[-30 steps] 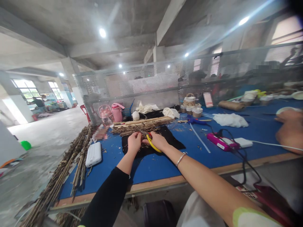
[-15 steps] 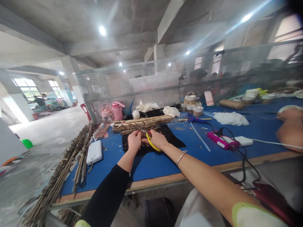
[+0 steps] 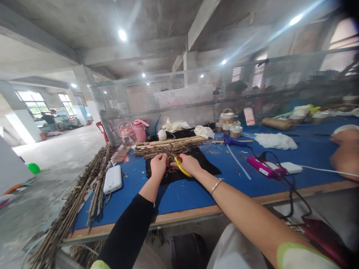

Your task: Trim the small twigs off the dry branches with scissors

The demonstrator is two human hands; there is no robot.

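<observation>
My right hand (image 3: 188,164) is closed on yellow-handled scissors (image 3: 181,168), whose blades point up and to the left, just above my left hand. My left hand (image 3: 158,165) is pinched closed beside them; what it holds is too small to make out. Both hands are over a black cloth (image 3: 204,162) strewn with dry plant bits. Behind them lies a pile of thin dry twigs (image 3: 148,152) with thicker pale sticks on it.
Long dry stalks (image 3: 75,190) hang over the table's left edge beside a white power bank (image 3: 112,179). A pink bottle (image 3: 140,131), a blue glue gun (image 3: 234,142) and a magenta device (image 3: 265,167) stand or lie around. Another person's hand (image 3: 346,149) is at the right.
The view has shifted very slightly. The scissors and both hands have barely moved; the blades seem a little closer together.
</observation>
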